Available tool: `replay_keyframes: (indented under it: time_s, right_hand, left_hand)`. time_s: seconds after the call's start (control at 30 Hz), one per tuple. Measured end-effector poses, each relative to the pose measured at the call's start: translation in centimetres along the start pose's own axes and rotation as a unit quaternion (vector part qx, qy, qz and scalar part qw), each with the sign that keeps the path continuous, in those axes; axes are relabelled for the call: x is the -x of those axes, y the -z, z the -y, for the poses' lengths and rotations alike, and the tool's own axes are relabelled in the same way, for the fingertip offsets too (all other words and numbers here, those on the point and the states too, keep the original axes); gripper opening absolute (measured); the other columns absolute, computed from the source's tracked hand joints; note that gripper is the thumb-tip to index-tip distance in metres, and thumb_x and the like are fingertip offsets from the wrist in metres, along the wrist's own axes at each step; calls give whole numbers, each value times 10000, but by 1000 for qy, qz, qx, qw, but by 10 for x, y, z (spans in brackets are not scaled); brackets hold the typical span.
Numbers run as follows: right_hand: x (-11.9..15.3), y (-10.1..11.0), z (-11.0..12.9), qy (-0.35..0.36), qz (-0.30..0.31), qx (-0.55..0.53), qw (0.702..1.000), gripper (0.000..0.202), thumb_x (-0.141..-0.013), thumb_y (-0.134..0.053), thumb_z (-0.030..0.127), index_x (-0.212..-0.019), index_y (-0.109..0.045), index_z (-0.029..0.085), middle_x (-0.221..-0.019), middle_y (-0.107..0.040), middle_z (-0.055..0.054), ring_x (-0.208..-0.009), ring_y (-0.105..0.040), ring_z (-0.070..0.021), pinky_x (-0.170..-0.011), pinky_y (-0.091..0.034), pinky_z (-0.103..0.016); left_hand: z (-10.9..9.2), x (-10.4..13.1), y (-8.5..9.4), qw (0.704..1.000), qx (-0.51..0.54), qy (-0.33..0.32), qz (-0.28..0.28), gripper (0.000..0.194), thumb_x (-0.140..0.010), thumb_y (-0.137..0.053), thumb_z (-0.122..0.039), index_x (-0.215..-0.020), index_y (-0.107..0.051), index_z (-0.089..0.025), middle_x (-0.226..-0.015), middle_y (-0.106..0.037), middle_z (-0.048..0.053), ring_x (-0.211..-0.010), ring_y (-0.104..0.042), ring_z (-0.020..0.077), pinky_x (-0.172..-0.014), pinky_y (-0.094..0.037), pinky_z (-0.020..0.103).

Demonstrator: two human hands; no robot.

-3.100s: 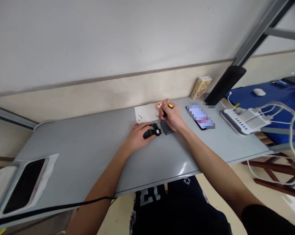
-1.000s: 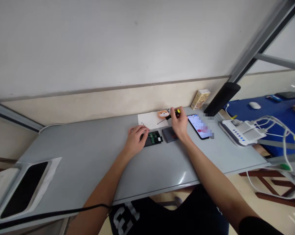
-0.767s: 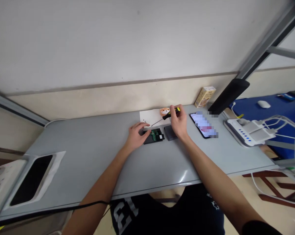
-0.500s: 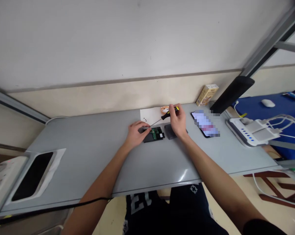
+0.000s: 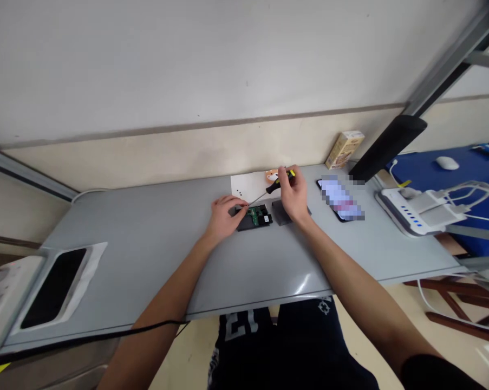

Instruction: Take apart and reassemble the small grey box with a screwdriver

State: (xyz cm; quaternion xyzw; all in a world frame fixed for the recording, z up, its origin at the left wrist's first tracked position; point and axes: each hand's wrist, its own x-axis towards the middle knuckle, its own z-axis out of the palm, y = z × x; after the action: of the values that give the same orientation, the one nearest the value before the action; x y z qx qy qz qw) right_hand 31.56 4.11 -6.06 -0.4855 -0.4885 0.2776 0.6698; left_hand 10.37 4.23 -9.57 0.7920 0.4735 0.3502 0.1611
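- You had one screwdriver
- one black case
- one green circuit board
- one lit phone
- one carton
- one power strip
- one white mouse

Even indoor light, table-edge glare, soft detail

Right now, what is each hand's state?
Right hand: closed around black-and-yellow screwdriver.
Left hand: fingertips at the screwdriver's tip, by open black case with green circuit board; grip can't be told.
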Motion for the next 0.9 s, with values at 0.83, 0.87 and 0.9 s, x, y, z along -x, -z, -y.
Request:
replay_keyframes:
  time_s: [0.83, 0.87, 0.9]
  right_hand:
    - [10, -8, -8, -3, 44, 28, 999, 381, -948, -558, 606, -875, -547, 232, -700, -504, 43, -551, -411, -104, -552, -352, -253]
    - [11, -9, -8, -2, 47, 29, 998, 381, -949, -555, 604, -871, -545, 232, -700, -499, 43, -555, -410, -104, -555, -353, -253]
    - [11, -9, -7, -1, 48, 31, 998, 382, -950, -554, 603, -866, -542, 231, -703, -500, 42, -561, -413, -105, -561, -357, -254]
  left_hand:
    - [11, -1, 18, 994, -95, 2, 45, 242, -921, -498, -116, -884, -707, -231, -919, -753, -1, -876, -673, 199, -964, -376, 424]
    - [12, -1, 18, 994, -92, -4, 51, 253, -918, -488, -107, -877, -705, -229, -930, -756, 1, -895, -677, 201, -958, -385, 415]
    - [12, -1, 17, 994, -90, -9, 56, 263, -914, -479, -98, -870, -703, -228, -942, -758, 4, -919, -679, 205, -951, -396, 406]
